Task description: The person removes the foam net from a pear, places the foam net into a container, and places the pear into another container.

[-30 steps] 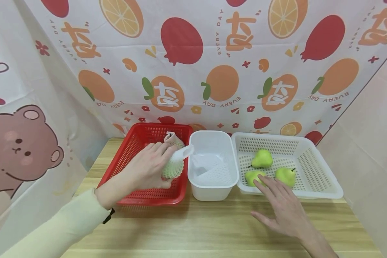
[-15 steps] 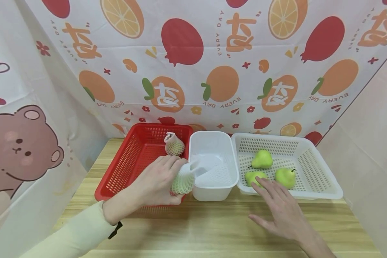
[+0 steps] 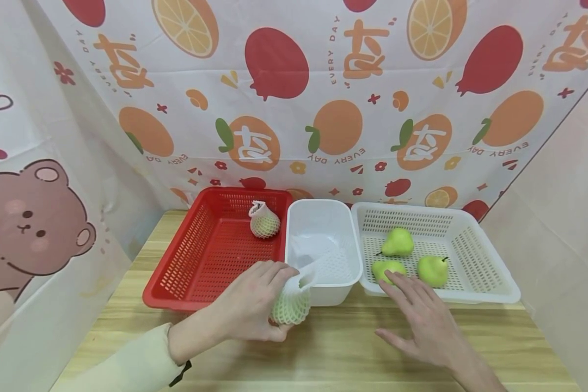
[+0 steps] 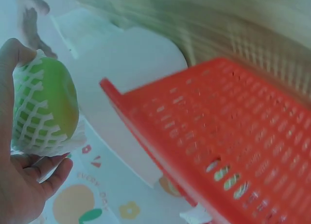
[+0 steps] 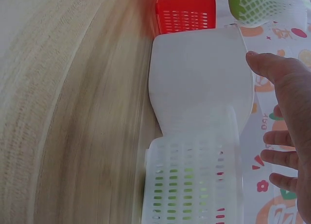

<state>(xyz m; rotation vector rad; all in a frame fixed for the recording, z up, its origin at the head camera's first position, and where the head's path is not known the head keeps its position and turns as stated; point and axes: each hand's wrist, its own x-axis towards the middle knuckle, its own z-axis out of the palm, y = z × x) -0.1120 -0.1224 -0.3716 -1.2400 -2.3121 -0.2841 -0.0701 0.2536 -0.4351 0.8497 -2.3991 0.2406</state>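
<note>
My left hand grips a green pear in a white foam net, its loose net end pointing up and right. They are in front of the red basket's right corner, near the white tub. In the left wrist view, thumb and fingers wrap the net and the pear's bare green bottom shows. My right hand holds nothing; its fingers are spread over the front rim of the white basket. Three bare pears lie in that basket: one at the back, one at front left, one at right.
The red basket at left contains another netted pear near its back right corner. Red basket, white tub and white basket stand in a row on the wooden table. A fruit-printed cloth hangs behind them.
My left hand has carried the netted pear out of the red basket, toward the front and right, uncovering the other netted pear there. The right hand has barely moved.
</note>
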